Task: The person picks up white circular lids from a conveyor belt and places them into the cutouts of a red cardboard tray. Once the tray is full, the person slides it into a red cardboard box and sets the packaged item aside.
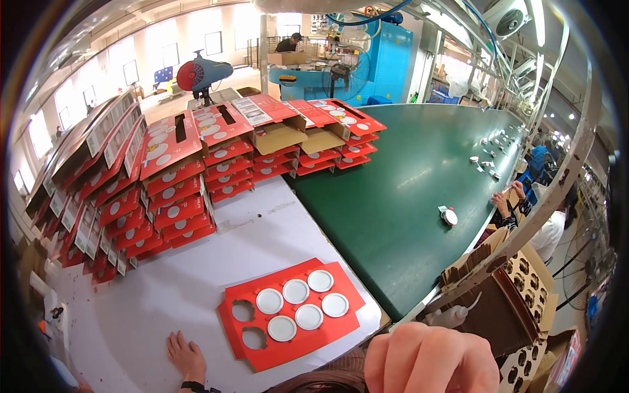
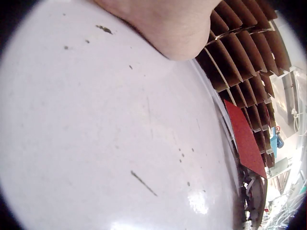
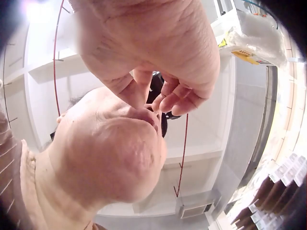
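My left hand (image 1: 187, 358) rests on the white table (image 1: 164, 288) with fingers spread, holding nothing. To its right lies a flat red cardboard piece (image 1: 278, 355) with round cut-outs. Several hold white round lids (image 1: 295, 291); two at the left end are bare holes. My right hand (image 1: 431, 359) is raised close to the head camera, fingers curled. From the right wrist view, that hand (image 3: 153, 48) is up at the person's face, its fingertips right by the nose and mouth. No object shows in its fingers.
Stacked red cartons (image 1: 173, 177) line the table's left and back. A green conveyor belt (image 1: 393, 196) runs away at the right, carrying a white-lidded item (image 1: 449, 217) and several small ones farther off. Brown boxes with dividers (image 1: 527, 281) and a squeeze bottle (image 1: 452, 316) stand at the right.
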### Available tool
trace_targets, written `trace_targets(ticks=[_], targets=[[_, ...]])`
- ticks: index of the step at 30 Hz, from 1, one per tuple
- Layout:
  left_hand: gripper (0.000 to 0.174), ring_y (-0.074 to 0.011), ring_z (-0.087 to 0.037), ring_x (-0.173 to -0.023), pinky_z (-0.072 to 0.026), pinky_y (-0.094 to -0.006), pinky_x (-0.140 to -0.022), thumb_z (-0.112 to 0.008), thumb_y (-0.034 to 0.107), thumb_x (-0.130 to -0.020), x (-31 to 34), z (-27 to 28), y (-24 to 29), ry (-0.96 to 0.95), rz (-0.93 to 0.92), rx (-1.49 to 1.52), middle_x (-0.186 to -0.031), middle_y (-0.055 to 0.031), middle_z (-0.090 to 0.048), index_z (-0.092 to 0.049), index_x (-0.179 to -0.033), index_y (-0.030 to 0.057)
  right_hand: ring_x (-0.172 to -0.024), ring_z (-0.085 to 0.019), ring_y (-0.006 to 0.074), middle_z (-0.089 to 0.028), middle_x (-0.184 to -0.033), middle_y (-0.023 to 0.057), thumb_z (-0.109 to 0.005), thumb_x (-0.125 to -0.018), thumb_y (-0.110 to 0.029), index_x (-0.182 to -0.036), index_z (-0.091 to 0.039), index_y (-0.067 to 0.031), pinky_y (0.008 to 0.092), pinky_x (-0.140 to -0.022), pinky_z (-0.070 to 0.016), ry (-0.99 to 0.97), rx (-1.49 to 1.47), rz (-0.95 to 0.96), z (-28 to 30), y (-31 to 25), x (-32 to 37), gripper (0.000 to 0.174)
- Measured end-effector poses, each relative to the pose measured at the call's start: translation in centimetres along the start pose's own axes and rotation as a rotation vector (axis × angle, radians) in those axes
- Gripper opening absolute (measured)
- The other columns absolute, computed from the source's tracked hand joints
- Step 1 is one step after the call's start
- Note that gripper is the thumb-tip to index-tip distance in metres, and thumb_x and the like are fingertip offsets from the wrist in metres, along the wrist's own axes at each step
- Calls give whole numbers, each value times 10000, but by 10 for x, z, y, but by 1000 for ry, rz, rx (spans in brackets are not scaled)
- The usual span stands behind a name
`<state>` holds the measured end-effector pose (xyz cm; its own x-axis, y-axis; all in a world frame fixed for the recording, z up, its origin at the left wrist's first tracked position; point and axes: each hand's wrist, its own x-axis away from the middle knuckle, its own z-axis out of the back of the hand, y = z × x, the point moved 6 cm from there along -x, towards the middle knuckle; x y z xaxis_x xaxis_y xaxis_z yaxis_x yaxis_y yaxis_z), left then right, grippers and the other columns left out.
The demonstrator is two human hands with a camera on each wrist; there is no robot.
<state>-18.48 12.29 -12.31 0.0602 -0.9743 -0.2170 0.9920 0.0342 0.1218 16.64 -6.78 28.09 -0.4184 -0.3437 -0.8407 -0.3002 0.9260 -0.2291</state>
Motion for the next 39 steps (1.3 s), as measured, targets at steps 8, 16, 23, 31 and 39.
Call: trace_targets(ticks=[8,16,23,31,39], targets=[[471,-341,-295,-1318,-236,-464,-1081,-521,175,-842,0,0,0,-8,3,2,-1379,-168,-381,-449,-1280,19,-370,-354,10,-539,-668,58,-646,-826,-50,-968,-709,-181,143,-336,-252,-450,-124,-112,-2,1,-3,203],[478,-336,-287,-1325,-221,-455,-1090,-520,184,-848,0,3,2,-25,10,1,-1389,-165,-372,-444,-1291,23,-357,-354,22,-542,-649,59,-606,-834,-17,-1008,-692,-184,150,-330,-263,-387,-291,190,-1,-4,-3,256],[482,-333,-284,-1329,-220,-452,-1092,-522,188,-849,0,3,1,-34,19,2,-1391,-162,-371,-438,-1296,30,-346,-348,31,-540,-621,59,-575,-833,16,-1033,-691,-199,158,-324,-253,-398,-186,-49,-3,1,-1,316],[479,-327,-282,-1331,-217,-449,-1096,-525,185,-851,-1,0,0,-31,17,-10,-1396,-159,-365,-433,-1297,35,-361,-363,33,-555,-703,80,-568,-836,23,-1006,-693,-176,164,-327,-264,-593,-174,-108,3,1,-4,291],[477,-327,-277,-1334,-211,-446,-1100,-527,184,-850,-1,0,0,-37,29,-2,-1398,-161,-362,-436,-1293,32,-663,-493,118,-553,-913,75,-615,-853,-60,-962,-675,-173,200,-516,-393,-350,-15,-58,17,-5,8,168]])
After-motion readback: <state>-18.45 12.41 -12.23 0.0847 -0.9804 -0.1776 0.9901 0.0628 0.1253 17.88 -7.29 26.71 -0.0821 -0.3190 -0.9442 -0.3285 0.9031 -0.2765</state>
